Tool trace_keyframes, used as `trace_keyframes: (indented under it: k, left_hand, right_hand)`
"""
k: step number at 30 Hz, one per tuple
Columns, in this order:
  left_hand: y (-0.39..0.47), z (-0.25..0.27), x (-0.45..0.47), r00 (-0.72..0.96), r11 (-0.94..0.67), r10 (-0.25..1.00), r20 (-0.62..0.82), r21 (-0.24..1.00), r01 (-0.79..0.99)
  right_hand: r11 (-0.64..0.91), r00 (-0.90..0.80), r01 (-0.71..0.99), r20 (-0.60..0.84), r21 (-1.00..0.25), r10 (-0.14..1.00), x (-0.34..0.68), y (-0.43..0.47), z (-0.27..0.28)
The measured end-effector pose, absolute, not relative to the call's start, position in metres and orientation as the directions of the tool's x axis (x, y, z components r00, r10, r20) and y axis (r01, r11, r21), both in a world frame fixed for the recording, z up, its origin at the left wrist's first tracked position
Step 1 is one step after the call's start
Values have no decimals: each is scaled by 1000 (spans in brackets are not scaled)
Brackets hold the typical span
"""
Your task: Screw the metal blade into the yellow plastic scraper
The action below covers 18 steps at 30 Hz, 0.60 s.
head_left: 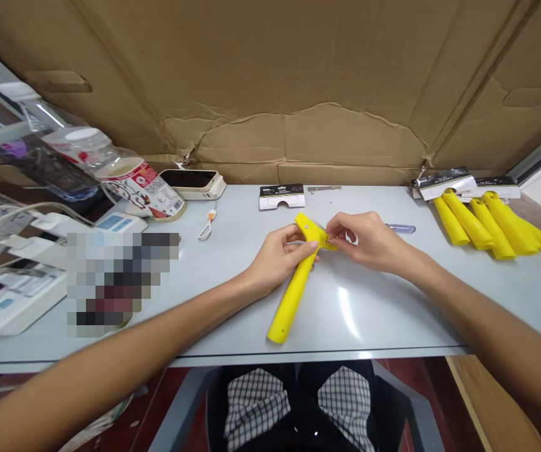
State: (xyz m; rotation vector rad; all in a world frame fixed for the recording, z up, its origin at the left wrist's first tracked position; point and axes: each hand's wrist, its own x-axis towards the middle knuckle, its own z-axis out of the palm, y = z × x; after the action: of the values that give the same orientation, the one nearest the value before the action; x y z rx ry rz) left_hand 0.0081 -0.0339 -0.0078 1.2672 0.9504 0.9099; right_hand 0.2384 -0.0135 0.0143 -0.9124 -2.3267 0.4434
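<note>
A yellow plastic handle [293, 295] with a wider, forked head lies slanted over the tabletop, its round end toward me. My left hand [282, 254] is wrapped around it just below the head, thumb on top. A small metal screw or pin shows in the head's left side. At the right side of the head, my right hand [357, 238] pinches with thumb and forefinger on a tiny metal piece, too small to name surely. A slim purple-clear tool [401, 228], perhaps a screwdriver handle, lies behind my right hand, partly covered by it.
Several yellow handles with card headers [501, 229] lie at the right. A black-and-white card [282, 198] and a thin metal strip [324, 188] lie behind my hands. Leftward are a phone [190, 179] on a white box, a labelled jar [142, 188] and power strips [25, 295].
</note>
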Motion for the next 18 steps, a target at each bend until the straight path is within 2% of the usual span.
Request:
trace_keyframes:
  k: [4, 8, 18]
  left_hand:
    - [-34, -7, 8, 350, 80, 935, -65, 996, -27]
    - [-35, -6, 8, 341, 79, 937, -69, 997, -16]
    - [-35, -6, 9, 308, 72, 950, -59, 997, -32]
  right_hand:
    - [773, -645, 506, 426, -383, 634, 239, -11, 12]
    - [825, -688, 429, 458, -368, 563, 237, -10, 12]
    - [772, -675, 534, 376, -346, 635, 237, -9, 6]
